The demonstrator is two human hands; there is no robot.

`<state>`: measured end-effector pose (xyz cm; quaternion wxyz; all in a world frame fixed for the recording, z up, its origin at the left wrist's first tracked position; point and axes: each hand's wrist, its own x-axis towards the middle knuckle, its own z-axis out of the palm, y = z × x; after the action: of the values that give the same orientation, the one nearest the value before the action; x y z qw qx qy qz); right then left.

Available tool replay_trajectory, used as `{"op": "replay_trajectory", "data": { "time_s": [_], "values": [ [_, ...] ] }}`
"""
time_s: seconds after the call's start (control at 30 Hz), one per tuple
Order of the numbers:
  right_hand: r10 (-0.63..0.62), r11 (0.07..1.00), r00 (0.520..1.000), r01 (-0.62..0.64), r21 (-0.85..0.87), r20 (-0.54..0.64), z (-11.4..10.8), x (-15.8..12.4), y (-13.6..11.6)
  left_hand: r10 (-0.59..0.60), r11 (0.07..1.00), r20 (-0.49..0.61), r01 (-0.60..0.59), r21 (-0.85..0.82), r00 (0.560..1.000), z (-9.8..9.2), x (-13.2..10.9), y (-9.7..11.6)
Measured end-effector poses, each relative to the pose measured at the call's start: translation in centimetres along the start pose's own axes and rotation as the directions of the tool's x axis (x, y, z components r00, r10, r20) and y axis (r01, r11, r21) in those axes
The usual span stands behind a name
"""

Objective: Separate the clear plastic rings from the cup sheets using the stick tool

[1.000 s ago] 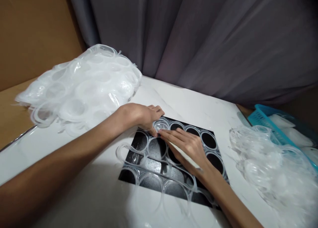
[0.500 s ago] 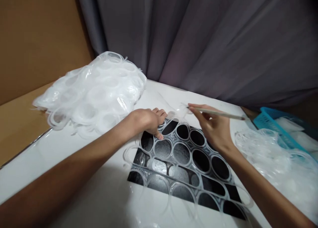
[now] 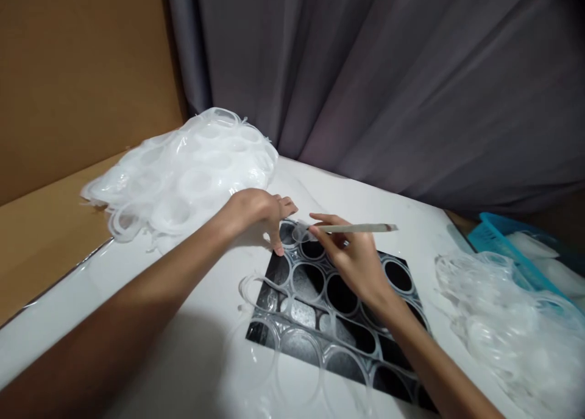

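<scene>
A clear plastic sheet with rows of ring-shaped outlines [image 3: 299, 370] lies over a black rectangular mat [image 3: 258, 332] on the white table, overhanging its near edge. At the mat's far left corner, my left hand [image 3: 269, 215] rests with fingers stretched out and thumb apart on the plastic. My right hand [image 3: 359, 260] grips a slim, pale, pen-like tool [image 3: 359, 228] with its left end near the sheet's far rows. A small piece of clear plastic [image 3: 300, 231] lies by that end; whether the tool touches it is unclear. My right hand and forearm hide part of the rings.
A plastic bag stuffed with clear ringed scraps [image 3: 196, 169] sits at the back left. Loose clear plastic scraps [image 3: 507, 327] are heaped on the right, beside a blue basket [image 3: 493, 233] with whitish packets. A grey curtain [image 3: 365, 84] hangs behind the table.
My right hand has moved left and nearer with the tool, from beyond the mat's far edge to over the rings. My left hand remains at the far left corner. The view has shifted slightly.
</scene>
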<state>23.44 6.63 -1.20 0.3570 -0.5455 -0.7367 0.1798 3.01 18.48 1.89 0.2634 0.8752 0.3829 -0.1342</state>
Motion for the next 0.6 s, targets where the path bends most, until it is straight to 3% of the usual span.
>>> {"op": "replay_trajectory", "data": {
  "time_s": [0.13,0.27,0.6],
  "values": [
    [0.075,0.98,0.993,-0.09,0.18,0.089,2.5,-0.6,0.1,-0.044,0.998,0.062,0.041,0.056,0.997,0.0,-0.2,-0.4],
    [0.148,0.92,0.983,-0.178,0.349,0.112,3.3,-0.6,0.4,-0.022,0.998,0.086,0.017,0.06,0.996,-0.1,0.2,-1.2],
    [0.135,0.896,0.969,-0.209,0.392,0.208,3.3,0.0,0.8,-0.056,0.995,0.065,0.051,0.081,0.996,0.0,0.1,-0.7]
  ]
}}
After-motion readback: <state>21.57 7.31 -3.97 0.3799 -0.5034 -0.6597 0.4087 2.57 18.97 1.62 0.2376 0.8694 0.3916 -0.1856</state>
